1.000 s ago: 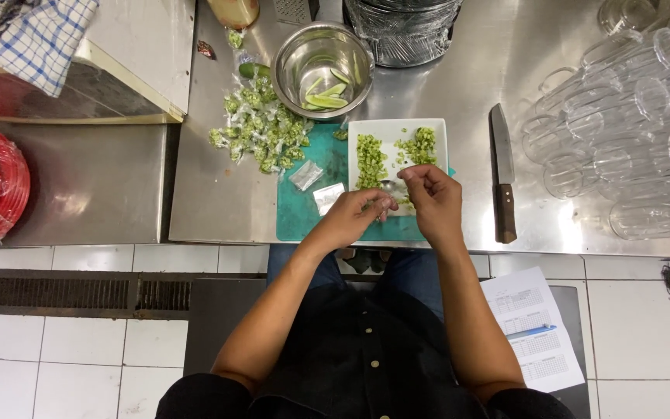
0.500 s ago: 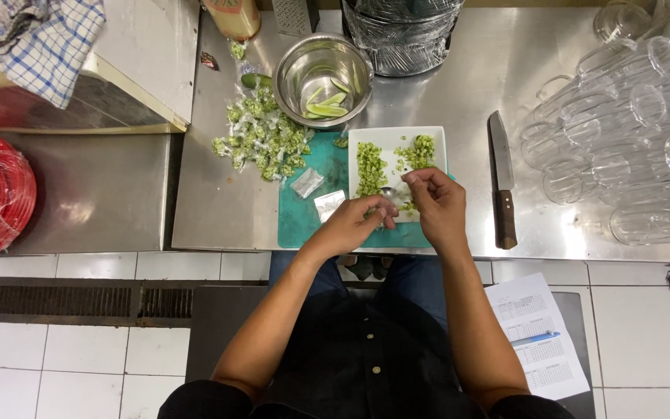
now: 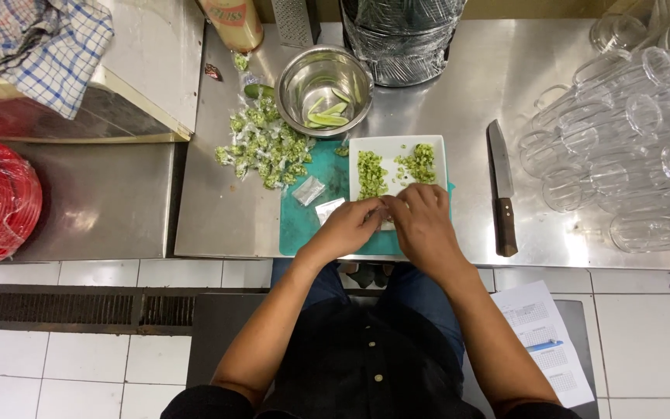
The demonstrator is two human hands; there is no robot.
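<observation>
Teal cutting board (image 3: 304, 225) is the landmark in the head view. Over its near edge the left hand (image 3: 348, 227) and right hand (image 3: 423, 219) meet, fingertips pinched together on something small and hidden. The white plate (image 3: 436, 147) with chopped greens (image 3: 371, 172) lies on its far side, just beyond the hands.

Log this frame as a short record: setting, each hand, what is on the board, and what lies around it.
Setting: steel counter seen from above, tiled floor below.
Left hand: fingertips meet the right hand at the near edge of the white square plate; what they pinch is hidden.
Right hand: over the plate's near edge.
Plate: two heaps of chopped green pieces.
Board: teal cutting board with small clear bags.
Left of board: pile of filled bags.
Behind: metal bowl with green slices.
Right: knife, glasses.
</observation>
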